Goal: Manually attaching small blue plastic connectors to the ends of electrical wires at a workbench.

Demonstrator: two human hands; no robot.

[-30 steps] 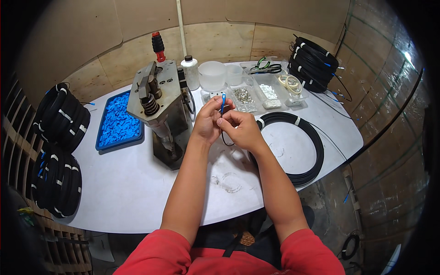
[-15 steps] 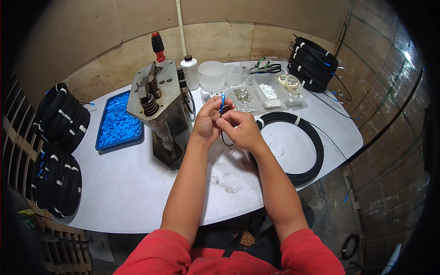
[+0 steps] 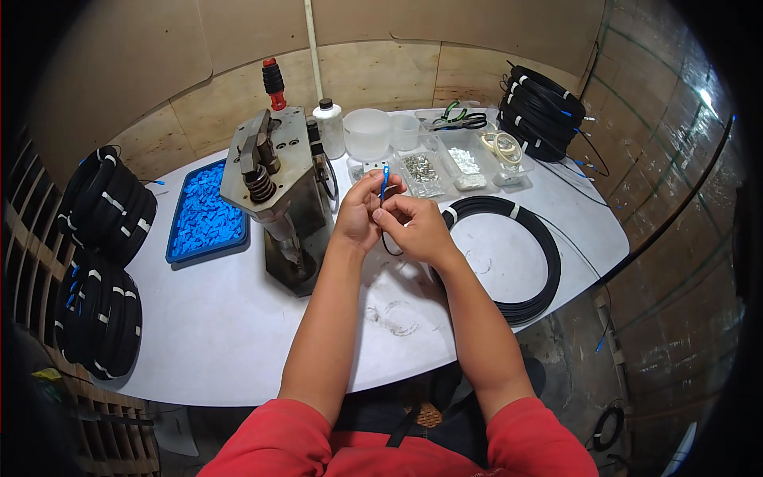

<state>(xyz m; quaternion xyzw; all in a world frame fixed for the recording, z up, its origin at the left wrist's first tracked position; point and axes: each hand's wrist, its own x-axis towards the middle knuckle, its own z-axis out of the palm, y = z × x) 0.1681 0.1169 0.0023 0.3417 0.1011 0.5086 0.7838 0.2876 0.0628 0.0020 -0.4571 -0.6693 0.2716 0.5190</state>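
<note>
Above the middle of the counter [image 3: 214, 334], in the head view, both hands are meeting around 1 slim blue connector [image 3: 386, 175]. The left hand [image 3: 359, 213] is gripping the connector, whose tip is pointing up past the fingers. The right hand [image 3: 420, 229] is closing its thumb and fingers on the black cable [image 3: 390, 248] just below; the fingers are hiding the exact contact. A short bend of the cable is showing beneath them.

Just right of the hands, 1 black coil [image 3: 548, 258] is lying flat. To the left, a metal press [image 3: 236, 191] is standing near a blue tray [image 3: 211, 255], which is holding many small blue pieces [image 3: 208, 211]. Behind the hands, a bottle [image 3: 331, 133], a tub [image 3: 367, 135] and a box of metal parts [image 3: 421, 168] are standing. At the left edge, 2 stacks of coils [image 3: 99, 318] are resting; 1 more stack [image 3: 540, 115] is standing at the far right corner.
</note>
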